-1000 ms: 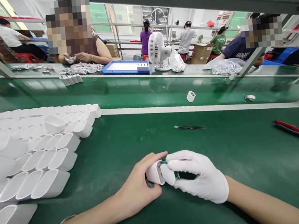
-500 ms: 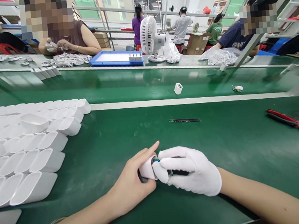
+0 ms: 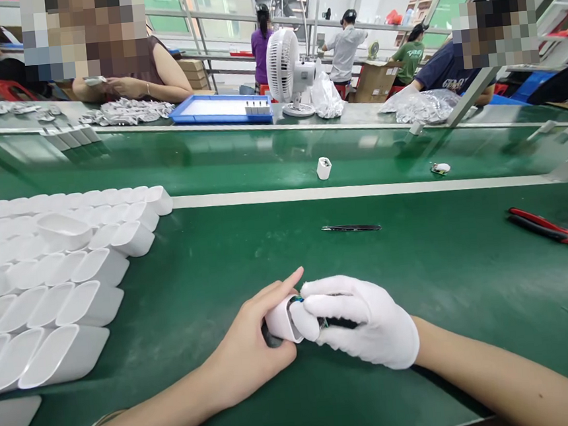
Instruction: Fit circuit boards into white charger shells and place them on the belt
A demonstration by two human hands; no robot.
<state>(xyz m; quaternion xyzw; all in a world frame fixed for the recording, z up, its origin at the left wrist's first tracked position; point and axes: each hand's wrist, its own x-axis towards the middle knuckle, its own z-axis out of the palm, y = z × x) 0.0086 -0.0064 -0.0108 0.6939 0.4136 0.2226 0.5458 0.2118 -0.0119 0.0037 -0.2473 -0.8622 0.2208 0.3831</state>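
Note:
Low in the middle of the head view, my bare left hand (image 3: 249, 348) is closed around a white plastic housing (image 3: 279, 321), its open end facing right. My right hand (image 3: 366, 322), in a white glove, pinches a part with green and dark pieces (image 3: 342, 322) at that open end. The gloved fingers hide most of this part, so how far it sits inside cannot be told. Black tweezers (image 3: 351, 228) lie on the green surface beyond my hands.
Rows of white shells (image 3: 78, 304) fill the left side. Red-and-black pliers (image 3: 546, 226) lie at the right. Past a pale strip (image 3: 312, 192) are a white housing (image 3: 324, 168) and a small part (image 3: 440, 169). A fan (image 3: 284, 67), a blue tray (image 3: 220, 109) and other people are farther back.
The white housing and small part past the strip have moved left. My hands hold nearly the same pose, my gloved fingers slightly shifted. The person opposite has moved their hands.

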